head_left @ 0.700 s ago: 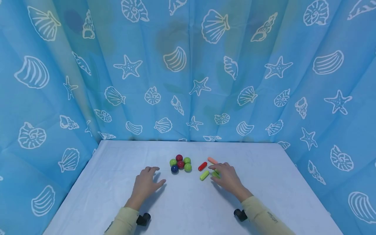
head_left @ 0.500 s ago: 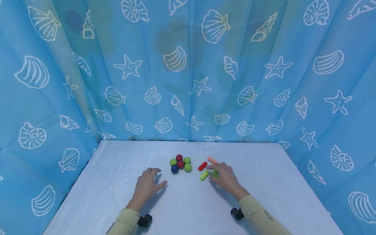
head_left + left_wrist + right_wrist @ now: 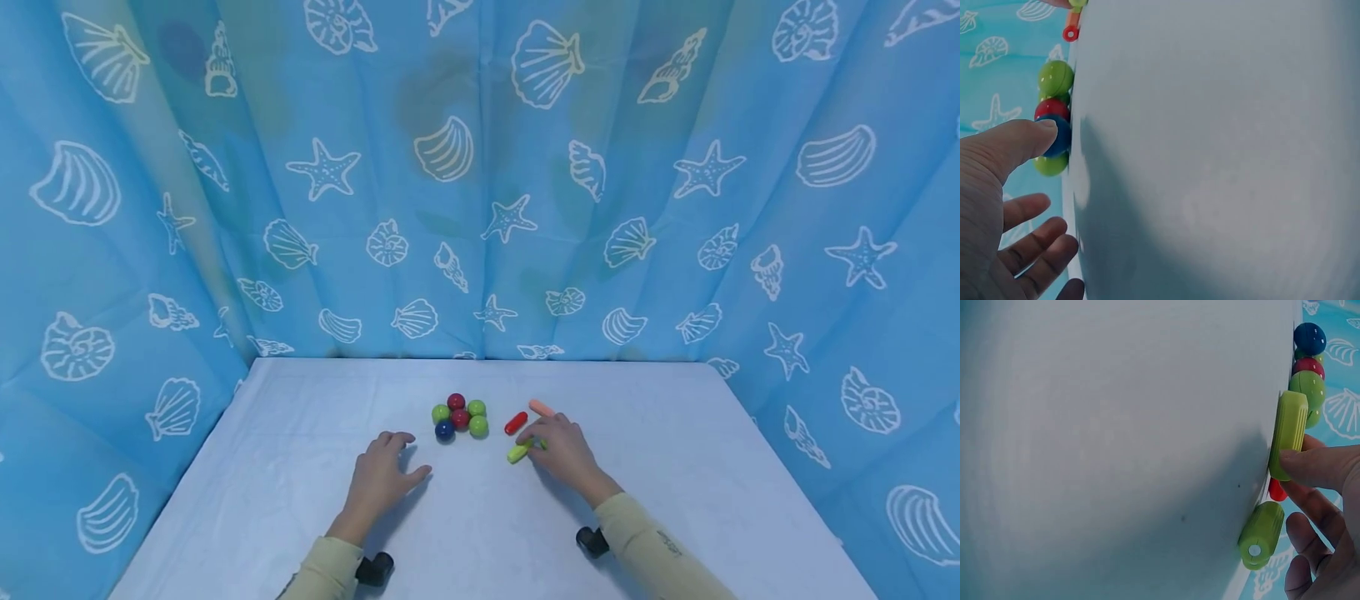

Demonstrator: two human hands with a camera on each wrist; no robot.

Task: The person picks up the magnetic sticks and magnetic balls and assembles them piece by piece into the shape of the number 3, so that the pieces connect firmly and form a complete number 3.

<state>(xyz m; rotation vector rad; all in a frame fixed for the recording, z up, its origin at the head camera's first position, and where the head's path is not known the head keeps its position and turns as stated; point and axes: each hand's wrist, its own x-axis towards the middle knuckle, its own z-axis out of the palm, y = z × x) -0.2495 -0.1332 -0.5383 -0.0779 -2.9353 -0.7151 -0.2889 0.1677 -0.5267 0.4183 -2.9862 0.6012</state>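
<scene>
The right hand [image 3: 564, 454] pinches the lime stick [image 3: 1289, 428], well apart from the side edges of the worktop [image 3: 337, 400]. The left hand [image 3: 377, 479] holds nothing. The sleeve [image 3: 648, 554] bears small, unreadable writing [image 3: 669, 543].

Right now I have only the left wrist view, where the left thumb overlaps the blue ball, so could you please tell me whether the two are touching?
Observer: No, the head view shows the left hand apart from the blue ball, with bare table between them.
Operator: Thank you; is anything beyond that ball hidden from me?
Observer: Yes, a second red ball lies beyond the one you can see.
Operator: And could you kindly say what the right hand is doing?
Observer: In the right wrist view, its fingers and thumb pinch one end of a yellow-green stick.
</scene>
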